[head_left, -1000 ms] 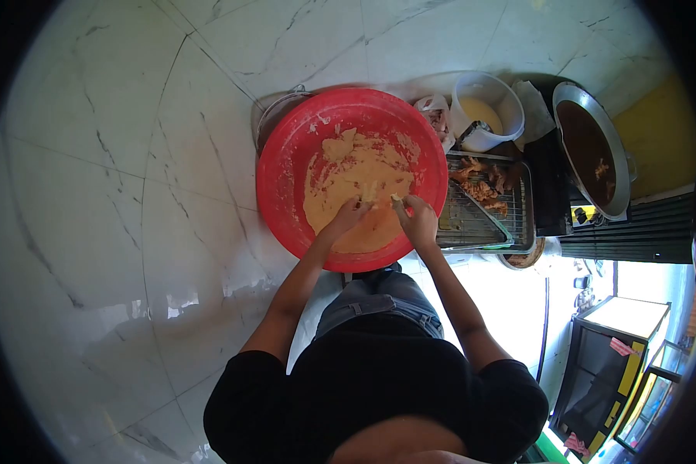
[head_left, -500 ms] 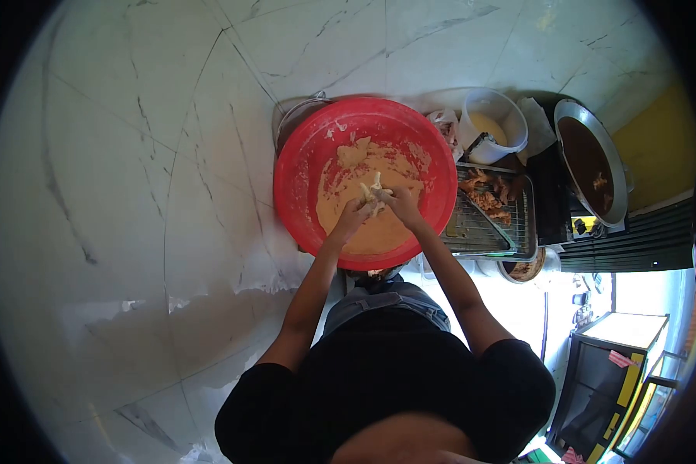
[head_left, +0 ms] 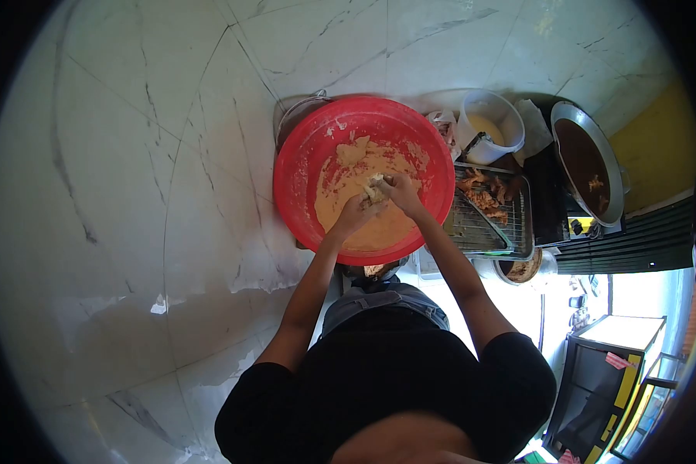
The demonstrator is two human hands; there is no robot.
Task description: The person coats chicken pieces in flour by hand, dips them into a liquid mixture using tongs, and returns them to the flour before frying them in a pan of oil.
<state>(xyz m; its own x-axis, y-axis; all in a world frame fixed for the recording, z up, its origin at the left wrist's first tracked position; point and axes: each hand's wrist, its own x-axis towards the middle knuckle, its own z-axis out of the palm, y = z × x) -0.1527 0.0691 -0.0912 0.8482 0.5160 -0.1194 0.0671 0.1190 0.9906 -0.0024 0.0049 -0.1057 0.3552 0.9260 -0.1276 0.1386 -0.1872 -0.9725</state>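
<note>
A large red basin [head_left: 294,178] stands in front of me, its bottom covered with pale orange flour [head_left: 363,236] that clumps on the far side. Both my hands are over the flour, holding one pale, flour-coated chicken piece [head_left: 376,190] between them. My left hand [head_left: 353,213] has its fingers curled on the lower left of the piece. My right hand [head_left: 400,192] grips it from the right and above. The fingers partly cover the piece, so its full shape is hidden.
Right of the basin, a wire rack tray [head_left: 479,241] carries browned fried pieces [head_left: 483,199] and tongs [head_left: 483,220]. Behind it stands a white tub [head_left: 475,147] of pale liquid. A wide pan [head_left: 621,182] of dark oil sits farther right, with a pot [head_left: 549,264] nearer me.
My right hand has shifted slightly up, and the chicken piece has turned between my fingers. Its pointed ends, which stuck up before, are now mostly covered.
</note>
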